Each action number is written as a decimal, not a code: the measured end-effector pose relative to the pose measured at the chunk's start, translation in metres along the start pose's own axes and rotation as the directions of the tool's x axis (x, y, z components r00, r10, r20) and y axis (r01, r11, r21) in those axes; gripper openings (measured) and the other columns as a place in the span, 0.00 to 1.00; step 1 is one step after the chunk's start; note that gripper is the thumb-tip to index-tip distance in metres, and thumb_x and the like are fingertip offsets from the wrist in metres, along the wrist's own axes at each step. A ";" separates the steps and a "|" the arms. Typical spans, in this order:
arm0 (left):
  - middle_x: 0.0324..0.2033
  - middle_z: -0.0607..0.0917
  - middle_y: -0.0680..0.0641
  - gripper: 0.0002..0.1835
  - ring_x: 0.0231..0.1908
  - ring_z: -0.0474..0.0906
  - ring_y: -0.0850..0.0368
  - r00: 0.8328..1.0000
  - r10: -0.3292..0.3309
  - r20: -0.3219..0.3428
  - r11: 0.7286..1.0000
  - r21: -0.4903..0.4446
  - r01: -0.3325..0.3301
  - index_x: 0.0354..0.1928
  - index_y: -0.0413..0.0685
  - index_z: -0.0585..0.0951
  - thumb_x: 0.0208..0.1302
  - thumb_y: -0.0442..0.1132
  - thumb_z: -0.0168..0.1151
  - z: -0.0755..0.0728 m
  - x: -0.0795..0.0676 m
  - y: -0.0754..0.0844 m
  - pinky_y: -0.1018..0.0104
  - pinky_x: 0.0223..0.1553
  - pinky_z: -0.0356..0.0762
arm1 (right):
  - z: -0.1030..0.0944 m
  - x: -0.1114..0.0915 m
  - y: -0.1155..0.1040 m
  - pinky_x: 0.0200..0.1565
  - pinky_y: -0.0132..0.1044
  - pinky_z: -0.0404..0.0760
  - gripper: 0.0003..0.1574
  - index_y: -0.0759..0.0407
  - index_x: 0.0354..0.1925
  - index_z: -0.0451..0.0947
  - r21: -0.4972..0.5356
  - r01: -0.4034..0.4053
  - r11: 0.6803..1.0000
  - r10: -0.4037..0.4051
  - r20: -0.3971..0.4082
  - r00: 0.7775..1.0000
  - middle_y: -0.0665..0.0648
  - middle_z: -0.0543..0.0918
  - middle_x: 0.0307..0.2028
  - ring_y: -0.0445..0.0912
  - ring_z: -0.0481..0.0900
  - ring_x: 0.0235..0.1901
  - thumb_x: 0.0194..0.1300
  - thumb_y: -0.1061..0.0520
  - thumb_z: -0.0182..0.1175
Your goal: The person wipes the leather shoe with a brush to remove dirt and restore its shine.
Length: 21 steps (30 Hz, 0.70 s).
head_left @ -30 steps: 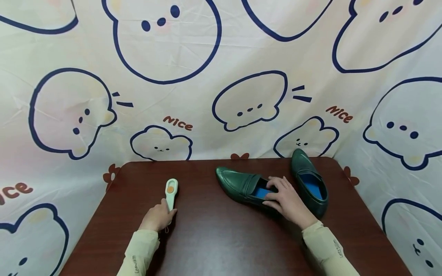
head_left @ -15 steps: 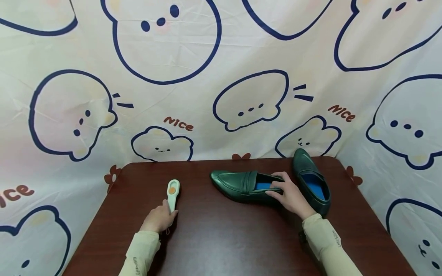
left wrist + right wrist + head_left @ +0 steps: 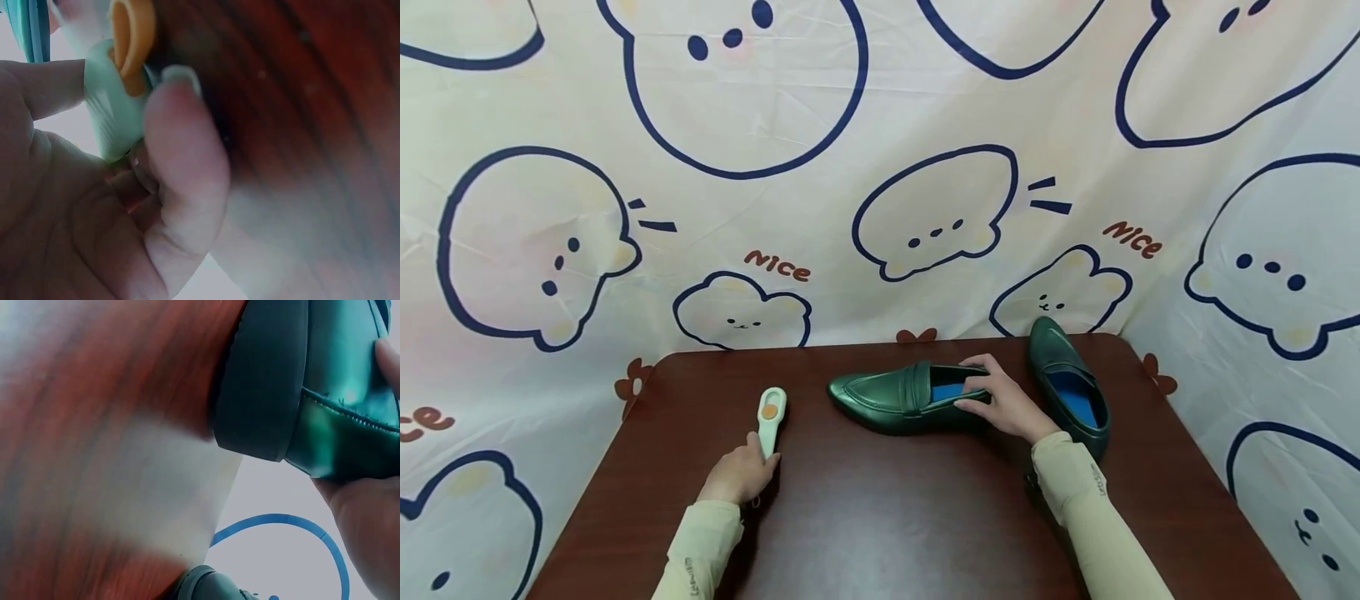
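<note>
A pale green handheld device (image 3: 769, 425) with a round orange button lies under my left hand (image 3: 739, 473), which grips its handle. The left wrist view shows the ridged handle (image 3: 114, 106) between thumb and fingers, with an orange loop (image 3: 134, 44) at its end. On the right side of the table, a shiny dark green loafer (image 3: 880, 400) with a blue insole lies sideways, toe to the left. My right hand (image 3: 1003, 398) holds it by the heel, with fingers over the rim of its opening. In the right wrist view the shoe's heel (image 3: 340, 447) is seen close up.
The matching green loafer (image 3: 1067, 392) stands right of my right hand, toe at the table's back edge. Brown wooden table (image 3: 880, 517) lies under everything. A white cloth (image 3: 820, 208) with bear drawings hangs behind and on both sides.
My right hand has moved left with the held loafer, whose toe has swung round to point left. The left hand and its device stay about where they were.
</note>
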<state>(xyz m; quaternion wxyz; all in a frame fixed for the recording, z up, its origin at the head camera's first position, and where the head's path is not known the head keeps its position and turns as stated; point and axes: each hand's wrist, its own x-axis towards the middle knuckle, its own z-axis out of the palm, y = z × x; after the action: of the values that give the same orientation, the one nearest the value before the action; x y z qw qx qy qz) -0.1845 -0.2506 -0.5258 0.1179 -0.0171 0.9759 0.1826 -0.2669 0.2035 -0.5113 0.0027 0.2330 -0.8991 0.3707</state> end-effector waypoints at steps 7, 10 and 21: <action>0.26 0.77 0.41 0.22 0.24 0.77 0.48 1.000 0.001 0.005 1.000 -0.009 -0.001 0.49 0.30 0.65 0.77 0.47 0.54 0.001 0.001 -0.001 0.51 0.32 0.75 | 0.001 0.010 0.001 0.58 0.58 0.80 0.07 0.40 0.33 0.82 0.002 -0.024 1.000 0.024 0.038 0.999 0.55 0.67 0.70 0.56 0.77 0.59 0.70 0.48 0.68; 0.26 0.77 0.41 0.22 0.24 0.77 0.48 1.000 0.012 0.001 1.000 -0.009 -0.012 0.49 0.30 0.65 0.77 0.46 0.54 0.000 0.002 -0.001 0.51 0.33 0.76 | 0.000 0.011 0.000 0.58 0.58 0.81 0.07 0.39 0.33 0.82 -0.002 -0.031 1.000 0.031 0.036 0.999 0.55 0.68 0.69 0.56 0.77 0.58 0.70 0.48 0.69; 0.26 0.78 0.39 0.18 0.24 0.76 0.47 1.000 -0.013 0.001 0.998 -0.065 0.013 0.47 0.32 0.63 0.78 0.44 0.51 -0.001 0.000 -0.009 0.53 0.31 0.73 | -0.002 0.014 -0.007 0.59 0.57 0.80 0.11 0.44 0.29 0.81 -0.058 0.006 0.998 -0.004 0.038 0.999 0.58 0.75 0.65 0.54 0.79 0.56 0.69 0.48 0.70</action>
<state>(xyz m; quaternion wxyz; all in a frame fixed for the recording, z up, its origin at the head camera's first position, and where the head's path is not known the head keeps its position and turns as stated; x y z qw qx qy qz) -0.1843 -0.2589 -0.5283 0.1189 -0.0271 0.9693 0.2135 -0.2769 0.1947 -0.5030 -0.0068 0.2420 -0.9088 0.3399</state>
